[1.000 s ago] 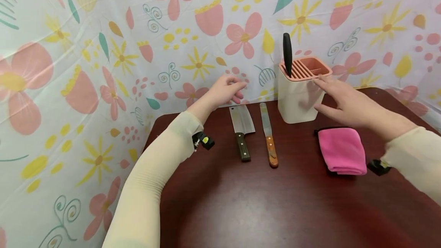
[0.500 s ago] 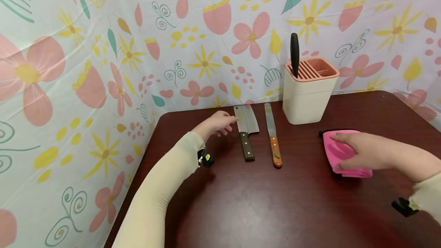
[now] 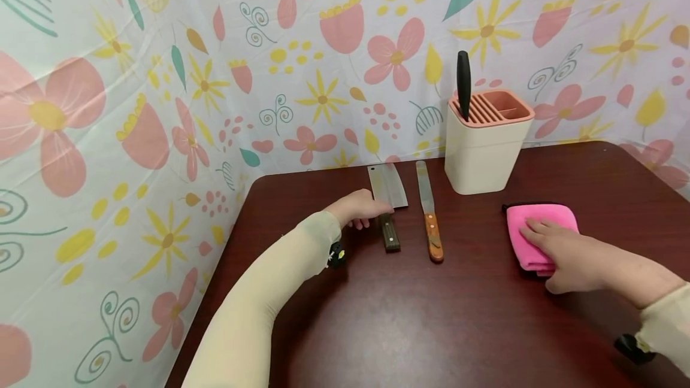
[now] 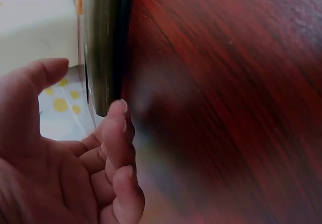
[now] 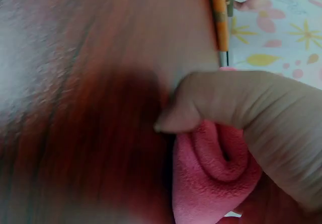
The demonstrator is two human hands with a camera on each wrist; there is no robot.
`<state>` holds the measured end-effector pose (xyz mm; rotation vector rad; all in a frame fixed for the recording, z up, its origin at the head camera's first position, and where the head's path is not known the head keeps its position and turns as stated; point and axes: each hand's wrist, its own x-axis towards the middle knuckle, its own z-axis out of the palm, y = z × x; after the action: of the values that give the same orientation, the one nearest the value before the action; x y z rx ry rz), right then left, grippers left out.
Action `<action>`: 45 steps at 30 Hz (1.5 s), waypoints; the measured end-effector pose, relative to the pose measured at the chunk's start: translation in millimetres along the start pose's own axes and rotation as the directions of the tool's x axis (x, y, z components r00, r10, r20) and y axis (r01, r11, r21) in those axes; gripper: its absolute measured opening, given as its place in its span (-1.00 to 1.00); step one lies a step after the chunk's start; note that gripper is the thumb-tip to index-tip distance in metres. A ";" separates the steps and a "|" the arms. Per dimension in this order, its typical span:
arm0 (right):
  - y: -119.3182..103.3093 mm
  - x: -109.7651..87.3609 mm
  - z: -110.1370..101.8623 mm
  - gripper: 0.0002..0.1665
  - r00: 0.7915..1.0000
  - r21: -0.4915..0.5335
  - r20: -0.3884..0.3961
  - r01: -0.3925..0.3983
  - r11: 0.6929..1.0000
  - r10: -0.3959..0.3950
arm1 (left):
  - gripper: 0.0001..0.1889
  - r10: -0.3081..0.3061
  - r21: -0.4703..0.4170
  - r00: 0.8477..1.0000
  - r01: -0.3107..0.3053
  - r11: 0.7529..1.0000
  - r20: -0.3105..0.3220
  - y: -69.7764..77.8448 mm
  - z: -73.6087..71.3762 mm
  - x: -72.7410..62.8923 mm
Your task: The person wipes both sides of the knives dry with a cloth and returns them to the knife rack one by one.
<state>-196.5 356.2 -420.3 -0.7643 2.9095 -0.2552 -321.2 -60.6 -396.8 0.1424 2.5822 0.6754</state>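
A cleaver [image 3: 396,187] with a dark wooden handle lies flat on the table, blade toward the wall. My left hand [image 3: 362,205] is at the top of its handle, thumb over it. In the left wrist view the thumb and fingers of the left hand [image 4: 55,178] stand apart beside the handle [image 4: 100,43], not closed round it. My right hand [image 3: 579,259] rests with extended fingers on a folded pink cloth [image 3: 555,213]. The right wrist view shows its thumb along the side of the cloth [image 5: 216,183]; its other fingers are hidden there.
A long spatula-like blade with an orange-brown wooden handle [image 3: 433,235] lies right of the cleaver. Behind it stands a cream knife holder [image 3: 480,160] with a pink slotted top, a black handle [image 3: 463,85] sticking up. Patterned fabric hangs behind and left of the table [image 3: 399,328].
My left hand has come down from near the wall to the cleaver's handle. The right hand has left the knife holder and come down onto the pink cloth. The view has shifted slightly.
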 end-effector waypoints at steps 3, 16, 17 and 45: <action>2.0 0.8 1.5 0.21 0.999 -0.021 -0.029 0.017 1.000 -0.018 | -0.55 -0.004 0.021 1.000 0.004 1.000 -0.013 2.2 2.5 2.6; 5.6 5.6 5.6 -0.07 0.990 -0.064 -0.112 0.073 0.995 -0.080 | -0.58 -0.058 -0.044 0.998 0.056 0.997 -0.040 3.4 12.5 7.7; 5.2 5.6 5.1 -0.08 0.991 -0.064 -0.111 0.072 0.995 -0.078 | -0.59 -0.059 -0.060 0.997 0.057 0.997 -0.039 2.9 12.2 7.3; 24.9 -6.0 -11.0 -0.31 0.979 0.095 -0.202 0.056 0.994 -0.036 | -0.64 0.057 -0.663 0.997 -0.009 0.749 0.051 -31.4 4.8 7.1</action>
<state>-204.9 382.1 -413.9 -0.8360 3.0389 -0.5068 -324.8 -84.4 -418.7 -0.0237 2.1154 1.5271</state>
